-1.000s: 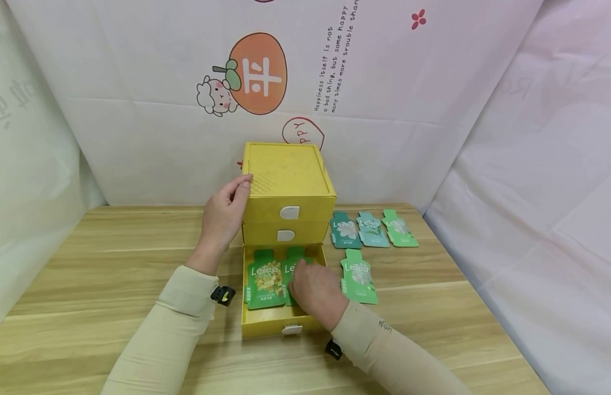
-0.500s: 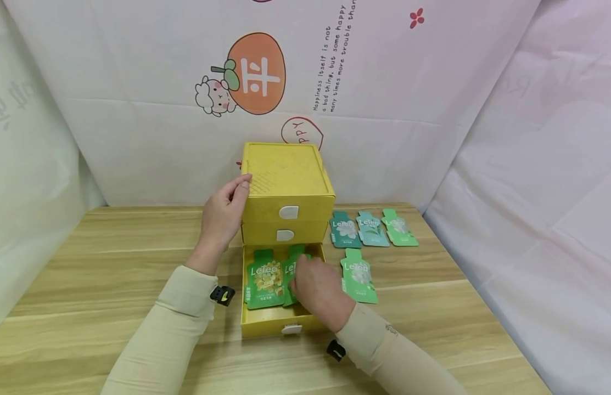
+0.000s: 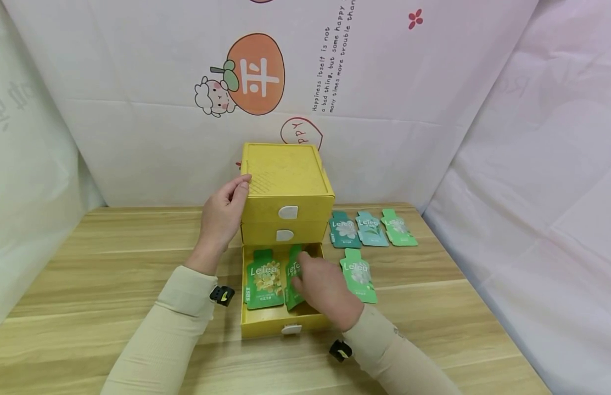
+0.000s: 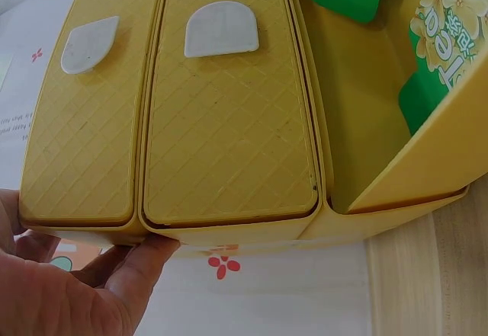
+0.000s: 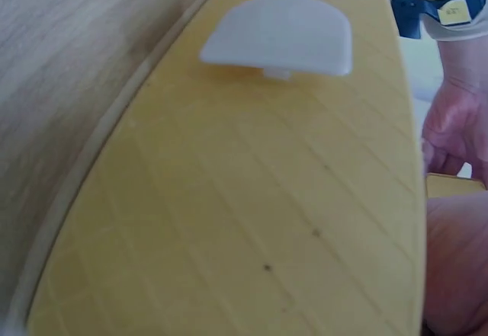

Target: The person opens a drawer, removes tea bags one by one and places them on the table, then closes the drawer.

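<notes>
A yellow drawer box (image 3: 287, 170) stands at the back middle of the table, its bottom drawer (image 3: 265, 328) pulled out. My left hand (image 3: 222, 216) holds the box by its upper left edge; the left wrist view shows the thumb (image 4: 145, 271) against the side wall. Inside the drawer, a green LeTea sachet (image 3: 264, 280) with yellow flowers lies flat on the left. Beside it, a second green sachet (image 3: 292, 288) is tilted, its right edge pinched by my right hand (image 3: 330, 291), which hides part of it. The drawer's front mostly fills the right wrist view.
To the right of the box, a dark teal sachet (image 3: 345, 230), a light blue one (image 3: 371, 229) and a light green one (image 3: 399, 227) lie in a row. Another light green sachet (image 3: 358, 277) lies nearer. Two upper drawers with white tabs (image 3: 287, 212) are closed.
The right-hand sachet in the drawer has gone from lying flat to tilted, its right side raised. My right hand has shifted slightly right with it. The left hand has stayed put.
</notes>
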`<act>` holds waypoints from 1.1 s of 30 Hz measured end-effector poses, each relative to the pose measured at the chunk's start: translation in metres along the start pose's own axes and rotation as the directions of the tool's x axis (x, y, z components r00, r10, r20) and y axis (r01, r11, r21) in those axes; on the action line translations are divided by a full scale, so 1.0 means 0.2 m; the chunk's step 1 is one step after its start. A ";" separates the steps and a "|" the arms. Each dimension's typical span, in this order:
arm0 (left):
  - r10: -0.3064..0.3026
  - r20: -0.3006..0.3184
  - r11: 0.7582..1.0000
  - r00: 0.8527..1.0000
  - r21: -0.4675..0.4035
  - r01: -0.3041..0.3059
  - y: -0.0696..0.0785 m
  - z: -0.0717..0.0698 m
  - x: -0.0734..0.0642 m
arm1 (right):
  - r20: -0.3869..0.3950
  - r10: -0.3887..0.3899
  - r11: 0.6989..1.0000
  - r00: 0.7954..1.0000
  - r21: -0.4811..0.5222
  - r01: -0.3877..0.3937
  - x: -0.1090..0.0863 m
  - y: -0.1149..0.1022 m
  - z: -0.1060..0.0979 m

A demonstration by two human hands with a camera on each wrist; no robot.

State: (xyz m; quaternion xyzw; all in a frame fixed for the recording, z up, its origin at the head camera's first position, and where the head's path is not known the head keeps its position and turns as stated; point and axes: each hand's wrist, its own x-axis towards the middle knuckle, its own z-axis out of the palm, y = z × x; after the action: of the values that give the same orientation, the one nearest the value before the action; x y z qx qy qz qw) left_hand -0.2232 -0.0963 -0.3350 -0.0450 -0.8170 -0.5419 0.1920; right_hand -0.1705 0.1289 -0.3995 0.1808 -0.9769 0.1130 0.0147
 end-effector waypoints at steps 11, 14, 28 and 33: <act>-0.005 0.000 1.000 1.000 -0.001 0.005 -0.01 0.00 0.00 | 0.055 0.045 0.985 0.997 0.165 -0.054 -0.04 0.03 -0.09; -0.005 0.000 1.000 1.000 -0.003 0.005 -0.01 0.00 0.00 | 0.066 0.054 0.983 0.996 0.174 -0.065 -0.05 0.04 -0.12; -0.007 -0.006 1.000 1.000 0.006 0.008 0.00 0.01 0.00 | 0.079 0.043 0.952 0.996 0.299 -0.065 -0.13 0.13 -0.27; -0.012 -0.008 1.000 1.000 0.010 0.012 0.00 0.01 0.00 | 0.108 0.038 0.916 0.993 0.393 -0.078 -0.15 0.20 -0.33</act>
State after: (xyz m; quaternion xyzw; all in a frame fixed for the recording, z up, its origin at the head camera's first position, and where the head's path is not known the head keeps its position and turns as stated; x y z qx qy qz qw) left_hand -0.2234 -0.0952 -0.3354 -0.0372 -0.8191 -0.5391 0.1923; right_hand -0.1571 0.1897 -0.3466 0.1565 -0.9382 0.2997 -0.0735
